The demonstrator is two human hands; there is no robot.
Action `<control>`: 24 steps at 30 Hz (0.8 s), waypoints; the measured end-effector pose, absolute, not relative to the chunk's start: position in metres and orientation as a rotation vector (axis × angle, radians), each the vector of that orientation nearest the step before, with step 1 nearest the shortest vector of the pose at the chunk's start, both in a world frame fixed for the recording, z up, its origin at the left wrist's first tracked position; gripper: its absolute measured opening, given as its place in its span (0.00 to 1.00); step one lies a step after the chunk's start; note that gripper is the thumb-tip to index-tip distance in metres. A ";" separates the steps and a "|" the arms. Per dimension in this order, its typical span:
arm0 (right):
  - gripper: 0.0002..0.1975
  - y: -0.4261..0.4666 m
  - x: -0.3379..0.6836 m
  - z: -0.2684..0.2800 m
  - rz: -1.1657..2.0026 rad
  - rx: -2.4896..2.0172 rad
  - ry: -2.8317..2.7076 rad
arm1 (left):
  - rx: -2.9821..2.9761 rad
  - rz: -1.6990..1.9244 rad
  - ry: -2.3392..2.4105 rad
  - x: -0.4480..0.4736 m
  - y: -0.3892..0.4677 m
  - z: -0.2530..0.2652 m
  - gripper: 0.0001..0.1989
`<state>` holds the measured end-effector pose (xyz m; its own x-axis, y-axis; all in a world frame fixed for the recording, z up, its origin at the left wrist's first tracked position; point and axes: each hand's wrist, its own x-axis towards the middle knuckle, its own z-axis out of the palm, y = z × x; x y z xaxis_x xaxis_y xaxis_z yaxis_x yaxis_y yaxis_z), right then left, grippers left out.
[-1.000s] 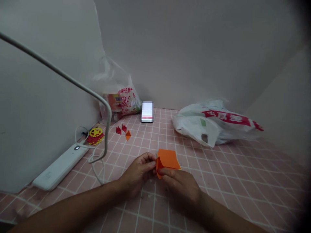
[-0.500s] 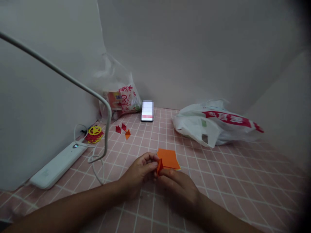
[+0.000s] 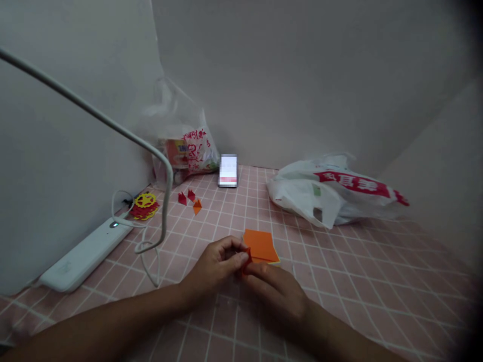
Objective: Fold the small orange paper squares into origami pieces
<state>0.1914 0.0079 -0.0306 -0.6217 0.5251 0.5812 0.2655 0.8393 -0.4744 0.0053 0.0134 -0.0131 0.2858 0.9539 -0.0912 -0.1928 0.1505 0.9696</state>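
A small folded piece of orange paper (image 3: 246, 260) is pinched between my two hands, partly hidden by the fingers. My left hand (image 3: 221, 262) grips it with thumb and forefinger from the left. From the right, the fingers of my right hand (image 3: 277, 289) close on its lower edge. Just beyond them a stack of square orange paper (image 3: 261, 245) lies flat on the table. Farther back to the left are two red folded paper pieces (image 3: 182, 198) and an orange folded paper piece (image 3: 197, 206).
A phone (image 3: 228, 171) with a lit screen leans at the back. Plastic bags (image 3: 196, 151) stand back left, and a white bag (image 3: 313, 193) lies right. On the left are a white power strip (image 3: 83, 259), a cable (image 3: 166, 201) and yellow and red cut-outs (image 3: 145, 203) on the tiled-pattern table (image 3: 339, 301).
My left thumb has shifted slightly over the folded orange paper, so less of it shows. The view has tilted a little; the other things stay put.
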 end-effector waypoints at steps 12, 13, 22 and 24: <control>0.09 0.022 0.186 -0.023 1.540 -0.882 -1.286 | 1.016 0.908 0.900 0.006 0.014 -0.016 0.11; 0.09 0.022 0.185 -0.024 1.630 -0.889 -1.244 | 1.009 0.895 0.898 0.005 0.014 -0.016 0.11; 0.12 0.021 0.180 -0.021 1.812 -0.903 -1.113 | 1.012 0.876 0.850 0.003 0.013 -0.018 0.11; 0.12 0.021 0.180 -0.021 1.802 -0.906 -1.135 | 1.023 0.871 0.861 0.003 0.013 -0.018 0.11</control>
